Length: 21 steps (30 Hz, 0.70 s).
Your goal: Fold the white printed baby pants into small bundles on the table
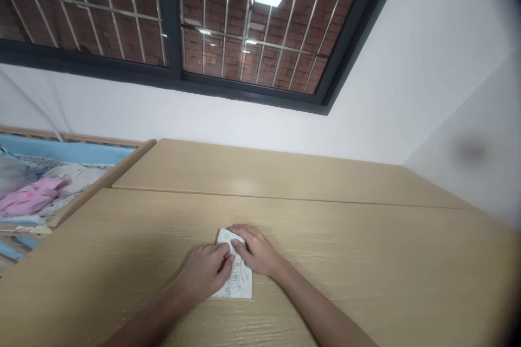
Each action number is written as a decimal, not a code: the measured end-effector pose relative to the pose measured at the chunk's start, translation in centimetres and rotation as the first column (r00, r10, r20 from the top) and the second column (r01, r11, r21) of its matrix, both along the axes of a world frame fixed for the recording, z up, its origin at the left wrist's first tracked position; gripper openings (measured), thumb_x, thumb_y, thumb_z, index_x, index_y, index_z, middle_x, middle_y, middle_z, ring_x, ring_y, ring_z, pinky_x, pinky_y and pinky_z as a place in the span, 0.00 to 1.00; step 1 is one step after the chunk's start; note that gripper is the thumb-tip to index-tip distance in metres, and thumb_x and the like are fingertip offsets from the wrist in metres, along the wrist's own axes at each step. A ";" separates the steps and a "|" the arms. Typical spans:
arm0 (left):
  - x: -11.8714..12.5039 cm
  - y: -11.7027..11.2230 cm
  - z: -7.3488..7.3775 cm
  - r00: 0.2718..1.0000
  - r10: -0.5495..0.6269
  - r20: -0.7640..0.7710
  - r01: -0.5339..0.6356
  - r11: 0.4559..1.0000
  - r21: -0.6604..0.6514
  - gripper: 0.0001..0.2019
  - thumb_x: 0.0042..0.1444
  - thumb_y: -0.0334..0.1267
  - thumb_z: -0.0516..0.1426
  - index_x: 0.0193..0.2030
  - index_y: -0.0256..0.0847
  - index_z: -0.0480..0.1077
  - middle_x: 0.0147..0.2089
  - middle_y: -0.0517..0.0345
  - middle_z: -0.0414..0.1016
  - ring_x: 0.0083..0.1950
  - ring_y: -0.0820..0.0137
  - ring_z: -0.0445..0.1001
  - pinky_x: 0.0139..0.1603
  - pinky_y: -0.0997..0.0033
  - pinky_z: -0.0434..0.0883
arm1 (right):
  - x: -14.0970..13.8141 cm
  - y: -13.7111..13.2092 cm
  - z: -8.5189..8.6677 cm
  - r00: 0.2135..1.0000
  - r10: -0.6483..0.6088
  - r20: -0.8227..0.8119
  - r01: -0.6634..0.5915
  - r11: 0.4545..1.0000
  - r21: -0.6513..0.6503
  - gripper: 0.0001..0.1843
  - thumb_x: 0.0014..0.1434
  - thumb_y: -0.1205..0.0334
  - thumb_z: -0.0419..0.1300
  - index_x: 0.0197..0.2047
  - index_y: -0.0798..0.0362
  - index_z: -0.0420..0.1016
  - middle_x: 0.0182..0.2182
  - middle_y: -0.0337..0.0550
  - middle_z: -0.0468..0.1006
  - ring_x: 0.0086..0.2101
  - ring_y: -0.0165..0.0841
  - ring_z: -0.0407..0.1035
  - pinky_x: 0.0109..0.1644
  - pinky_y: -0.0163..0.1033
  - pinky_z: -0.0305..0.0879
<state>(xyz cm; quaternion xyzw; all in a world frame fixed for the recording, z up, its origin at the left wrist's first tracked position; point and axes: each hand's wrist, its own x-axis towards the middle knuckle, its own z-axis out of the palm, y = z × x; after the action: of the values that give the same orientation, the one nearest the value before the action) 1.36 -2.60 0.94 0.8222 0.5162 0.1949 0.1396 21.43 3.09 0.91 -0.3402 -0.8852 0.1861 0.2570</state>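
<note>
Two bare hands of ours meet over a folded diaper (240, 277), white with faint print and a ruffled middle, lying on the tabletop (386, 260) just past 6 o'clock. Our left hand (209, 270) rests at the diaper's 9 o'clock side, its fingers curled in and the thumb close to the index finger; we cannot tell whether they pinch any of it. Our right hand (257, 250) comes in from 2 o'clock, fingers bent over the upper edge and thumb set a little apart on top; we cannot tell whether the fingertips grip. Near 9 o'clock, beside the tabletop, we see a crib (101, 181) with a pink cloth (35, 197) in it, and at 12 o'clock a barred window (252, 87).
</note>
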 end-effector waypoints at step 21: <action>0.1 0.0 0.9 0.966 0.248 -0.076 -0.253 0.966 -0.053 0.08 0.69 0.40 0.47 0.41 0.43 0.64 0.40 0.55 0.78 0.40 0.63 0.79 0.35 0.69 0.62 | -0.1 -0.1 0.5 1.000 0.003 -0.017 -0.003 0.999 0.042 0.17 0.71 0.57 0.53 0.59 0.51 0.72 0.54 0.50 0.77 0.56 0.40 0.69 0.63 0.49 0.66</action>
<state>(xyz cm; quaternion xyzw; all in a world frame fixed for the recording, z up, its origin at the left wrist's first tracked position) 1.44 -2.59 1.81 0.7518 0.6263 0.1664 0.1218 21.34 3.01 1.40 -0.3318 -0.8872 0.1709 0.2714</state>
